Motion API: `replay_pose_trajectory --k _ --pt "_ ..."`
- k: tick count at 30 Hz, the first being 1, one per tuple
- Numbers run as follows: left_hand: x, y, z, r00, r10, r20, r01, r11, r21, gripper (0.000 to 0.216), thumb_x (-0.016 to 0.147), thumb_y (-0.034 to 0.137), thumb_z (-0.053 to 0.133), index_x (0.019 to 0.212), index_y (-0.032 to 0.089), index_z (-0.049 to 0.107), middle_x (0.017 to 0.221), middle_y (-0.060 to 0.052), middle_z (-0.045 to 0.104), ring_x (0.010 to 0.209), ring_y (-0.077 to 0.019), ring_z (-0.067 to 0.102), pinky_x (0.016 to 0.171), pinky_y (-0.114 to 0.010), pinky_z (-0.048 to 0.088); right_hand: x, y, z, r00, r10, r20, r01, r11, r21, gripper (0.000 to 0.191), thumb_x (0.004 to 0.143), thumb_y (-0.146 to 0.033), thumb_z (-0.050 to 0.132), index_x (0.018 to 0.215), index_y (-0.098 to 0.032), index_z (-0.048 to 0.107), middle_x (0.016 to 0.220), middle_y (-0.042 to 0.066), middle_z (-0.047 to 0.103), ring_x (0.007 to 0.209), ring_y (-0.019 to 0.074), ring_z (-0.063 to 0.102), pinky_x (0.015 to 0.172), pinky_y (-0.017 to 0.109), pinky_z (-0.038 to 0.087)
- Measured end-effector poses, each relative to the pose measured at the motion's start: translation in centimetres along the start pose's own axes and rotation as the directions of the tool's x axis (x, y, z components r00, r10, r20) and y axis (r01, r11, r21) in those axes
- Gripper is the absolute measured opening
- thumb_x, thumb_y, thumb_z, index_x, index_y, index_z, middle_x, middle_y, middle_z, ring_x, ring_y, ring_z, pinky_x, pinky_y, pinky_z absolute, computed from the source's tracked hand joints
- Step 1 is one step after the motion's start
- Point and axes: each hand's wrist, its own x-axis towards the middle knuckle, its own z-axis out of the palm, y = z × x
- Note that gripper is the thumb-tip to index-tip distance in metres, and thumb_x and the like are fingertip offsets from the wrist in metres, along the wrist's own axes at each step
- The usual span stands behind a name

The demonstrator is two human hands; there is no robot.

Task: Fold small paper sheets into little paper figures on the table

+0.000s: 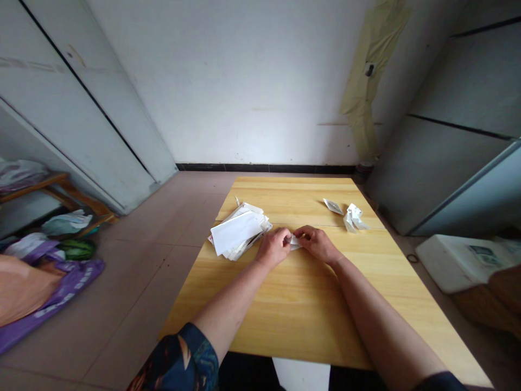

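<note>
Between my hands, just above or on the wooden table [301, 304], is a small folded piece of white paper [295, 245]. My left hand [275, 247] pinches its left side, with the fingers curled in. From the other side my right hand [317, 243] grips the paper with thumb and fingertips. The fingers cover much of it, so its full shape is hidden. Close by my left hand lies an untidy stack of white paper sheets [238, 232]. Farther off to the right are a flat folded paper piece [332, 206] and a crumpled-looking folded paper [354, 218].
A white wall [260, 98] rises behind the table. On the floor at left are a purple bag [77, 279] and a watermelon [77, 248] by a wooden rack [73, 195]. To the right stand a grey cabinet-like unit [456, 108] and a white container [456, 263].
</note>
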Motion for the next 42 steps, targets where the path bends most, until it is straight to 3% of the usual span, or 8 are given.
replay_pose_trajectory --k 6,12,19,26,33,42 --pt "0.0 0.0 -0.1 0.999 0.036 -0.003 -0.036 0.998 0.054 0.015 0.071 0.003 0.056 0.068 0.018 0.056 0.07 0.0 0.062 0.067 -0.013 0.056 0.062 -0.023 0.04 0.0 -0.6 0.0 0.999 0.001 0.044 0.001 0.999 -0.035 0.03 0.064 -0.008 0.05 0.089 -0.016 0.064 0.082 0.002 0.063 0.068 0.0125 0.054 0.064 0.024 0.042" --pt "0.0 0.1 -0.2 0.998 0.06 0.01 -0.061 0.997 0.04 0.016 0.07 0.002 0.056 0.069 0.018 0.058 0.072 -0.001 0.063 0.068 -0.0132 0.057 0.062 -0.023 0.041 0.2 -0.6 0.3 0.997 0.051 0.051 -0.051 0.999 -0.001 0.035 0.062 -0.01 0.05 0.096 -0.016 0.058 0.076 -0.001 0.058 0.059 0.0099 0.047 0.057 0.023 0.038" --pt "-0.1 -0.2 -0.6 0.991 0.11 0.071 -0.113 0.993 0.036 0.02 0.069 0.0 0.055 0.072 0.019 0.061 0.075 -0.001 0.064 0.071 -0.0136 0.058 0.065 -0.023 0.044 0.2 -0.1 0.4 0.998 0.055 0.028 -0.057 0.996 0.075 0.026 0.06 -0.013 0.052 0.085 -0.018 0.054 0.07 -0.003 0.055 0.062 0.011 0.049 0.059 0.023 0.039" --pt "-0.4 -0.3 -1.3 0.964 0.199 0.176 -0.217 0.971 0.095 0.019 0.075 0.005 0.054 0.079 0.02 0.065 0.081 -0.001 0.064 0.077 -0.0139 0.058 0.07 -0.024 0.045 -0.1 -0.2 0.3 0.994 0.025 0.105 -0.037 0.993 0.113 0.009 0.062 -0.015 0.053 0.069 -0.018 0.058 0.064 -0.003 0.054 0.058 0.01 0.047 0.055 0.022 0.037" --pt "-0.5 -0.7 -2.1 0.923 0.265 0.281 -0.309 0.943 0.126 0.018 0.081 0.01 0.053 0.073 0.02 0.066 0.081 -0.001 0.062 0.08 -0.014 0.058 0.073 -0.025 0.045 -0.4 -0.8 0.0 0.99 -0.037 0.136 0.027 0.997 0.073 0.008 0.07 -0.02 0.056 0.072 -0.018 0.063 0.073 0.001 0.061 0.065 0.0126 0.053 0.062 0.024 0.041" --pt "-0.8 -1.0 -1.9 0.935 0.272 0.229 -0.29 0.956 0.045 0.02 0.081 0.011 0.053 0.082 0.021 0.07 0.088 -0.002 0.065 0.085 -0.0144 0.06 0.079 -0.026 0.048 -0.6 -0.8 -0.1 0.983 0.011 0.181 -0.019 0.999 0.042 0.01 0.073 -0.022 0.058 0.081 -0.017 0.061 0.065 -0.003 0.055 0.059 0.01 0.047 0.056 0.021 0.037"
